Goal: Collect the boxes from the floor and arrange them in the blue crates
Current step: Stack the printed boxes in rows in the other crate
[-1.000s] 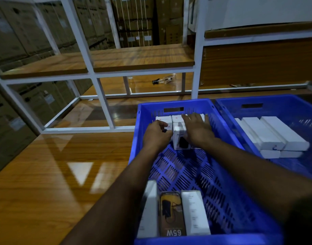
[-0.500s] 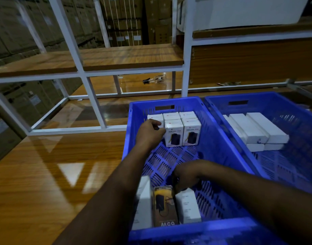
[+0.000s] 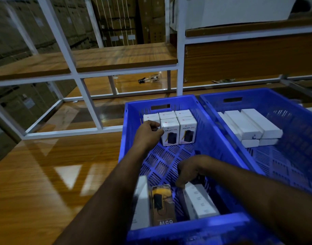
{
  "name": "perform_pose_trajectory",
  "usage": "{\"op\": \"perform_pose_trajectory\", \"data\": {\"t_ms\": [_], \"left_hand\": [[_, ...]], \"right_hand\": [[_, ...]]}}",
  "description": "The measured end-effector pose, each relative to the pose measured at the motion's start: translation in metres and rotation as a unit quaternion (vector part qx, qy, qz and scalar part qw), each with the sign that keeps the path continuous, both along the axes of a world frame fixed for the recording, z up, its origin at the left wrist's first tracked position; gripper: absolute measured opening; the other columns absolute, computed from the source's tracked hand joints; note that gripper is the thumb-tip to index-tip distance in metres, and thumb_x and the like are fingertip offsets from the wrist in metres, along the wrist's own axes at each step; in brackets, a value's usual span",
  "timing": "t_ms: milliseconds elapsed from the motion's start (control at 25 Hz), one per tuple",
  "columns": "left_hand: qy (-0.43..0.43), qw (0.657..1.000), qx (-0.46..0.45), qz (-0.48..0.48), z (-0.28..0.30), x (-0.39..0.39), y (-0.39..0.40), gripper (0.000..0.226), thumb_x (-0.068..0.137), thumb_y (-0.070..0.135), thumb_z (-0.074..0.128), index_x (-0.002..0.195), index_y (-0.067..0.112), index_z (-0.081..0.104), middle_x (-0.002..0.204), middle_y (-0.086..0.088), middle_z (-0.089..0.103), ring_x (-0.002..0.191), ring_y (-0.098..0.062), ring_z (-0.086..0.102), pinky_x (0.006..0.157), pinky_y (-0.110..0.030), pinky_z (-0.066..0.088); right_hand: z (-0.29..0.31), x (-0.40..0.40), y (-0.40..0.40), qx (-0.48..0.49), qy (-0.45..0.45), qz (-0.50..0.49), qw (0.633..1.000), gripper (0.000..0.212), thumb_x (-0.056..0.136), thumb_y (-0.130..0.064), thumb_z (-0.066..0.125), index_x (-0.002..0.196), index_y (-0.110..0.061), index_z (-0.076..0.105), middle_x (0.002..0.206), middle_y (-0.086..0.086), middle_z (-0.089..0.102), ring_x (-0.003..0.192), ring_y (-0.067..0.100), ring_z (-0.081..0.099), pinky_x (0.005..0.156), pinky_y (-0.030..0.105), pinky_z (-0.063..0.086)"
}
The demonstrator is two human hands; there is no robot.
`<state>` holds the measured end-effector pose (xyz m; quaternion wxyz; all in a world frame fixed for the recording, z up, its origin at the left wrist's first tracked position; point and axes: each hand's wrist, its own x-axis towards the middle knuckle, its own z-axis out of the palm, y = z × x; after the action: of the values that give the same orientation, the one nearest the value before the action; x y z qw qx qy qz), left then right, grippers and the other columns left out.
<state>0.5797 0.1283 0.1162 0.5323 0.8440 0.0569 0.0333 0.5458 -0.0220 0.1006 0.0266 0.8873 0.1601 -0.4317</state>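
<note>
Five upright white boxes (image 3: 170, 132) stand packed against the far wall of the near blue crate (image 3: 213, 138); bare slotted floor lies open between them and three boxes at its near edge. I see my left hand (image 3: 148, 134) curled against the front-left box, my right hand (image 3: 188, 171) gripping the near white box (image 3: 200, 202). The second crate (image 3: 293, 106) adjoins on the right.
</note>
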Motion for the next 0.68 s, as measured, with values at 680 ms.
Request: {"op": "perform_pose_trajectory", "data": {"t_ms": [680], "left_hand": [[0.09, 0.993, -0.007, -0.075, -0.004, 0.002, -0.007, 0.043, 0.09, 0.024, 0.072, 0.126, 0.011, 0.054, 0.107, -0.006, 0.068, 0.083, -0.013, 0.065, 0.067, -0.028, 0.053]], "right_hand": [[0.019, 0.04, -0.025, 0.437, -0.314, -0.369, 0.758, 0.016, 0.086, -0.03, 0.069, 0.089, -0.014, 0.069, 0.09, 0.005, 0.07, 0.088, 0.024, 0.067, 0.075, 0.038, 0.055]]}}
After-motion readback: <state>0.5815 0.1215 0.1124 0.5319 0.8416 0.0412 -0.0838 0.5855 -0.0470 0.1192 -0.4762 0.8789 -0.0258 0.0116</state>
